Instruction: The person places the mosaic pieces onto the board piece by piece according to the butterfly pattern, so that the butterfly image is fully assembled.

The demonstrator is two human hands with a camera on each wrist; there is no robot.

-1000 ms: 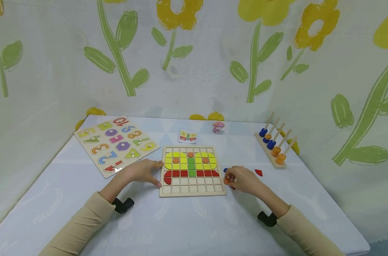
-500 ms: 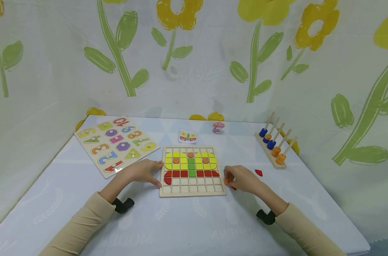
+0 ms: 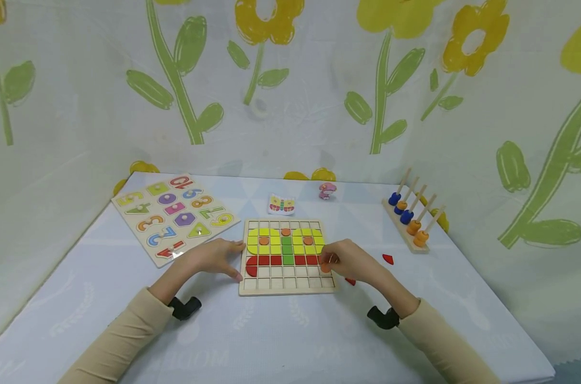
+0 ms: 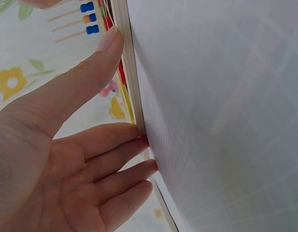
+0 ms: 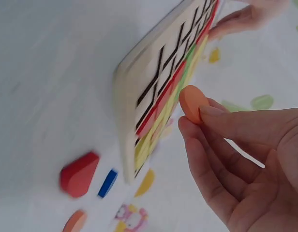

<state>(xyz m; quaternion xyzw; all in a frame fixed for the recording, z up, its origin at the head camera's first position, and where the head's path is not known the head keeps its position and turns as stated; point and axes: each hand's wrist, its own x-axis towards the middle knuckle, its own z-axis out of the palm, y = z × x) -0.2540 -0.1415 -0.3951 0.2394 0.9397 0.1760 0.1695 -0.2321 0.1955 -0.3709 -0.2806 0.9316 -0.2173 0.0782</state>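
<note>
A wooden grid board (image 3: pixel 287 285) lies flat on the table, with yellow, green, red and orange pieces forming a pattern in its cells. My left hand (image 3: pixel 216 260) rests against the board's left edge; in the left wrist view its thumb and fingertips (image 4: pixel 131 129) touch the side, fairly straight. Over the board's right side, my right hand (image 3: pixel 350 260) pinches an orange disc (image 5: pixel 193 104) between thumb and fingers. The right wrist view shows the disc held above the grid. A red piece (image 3: pixel 350 281) lies beside the board's right edge, partly behind the right hand.
Loose red (image 5: pixel 79 175), blue (image 5: pixel 108 183) and orange (image 5: pixel 75 221) pieces lie right of the board. Another red piece (image 3: pixel 388 259) sits farther right. Around stand a number puzzle (image 3: pixel 175 216), a pattern card (image 3: pixel 281 205), a pink figurine (image 3: pixel 327 190) and a peg stacker (image 3: pixel 405 226).
My right hand has moved left with the orange disc, from beside the board to over its right side. The left hand stays at the left edge.
</note>
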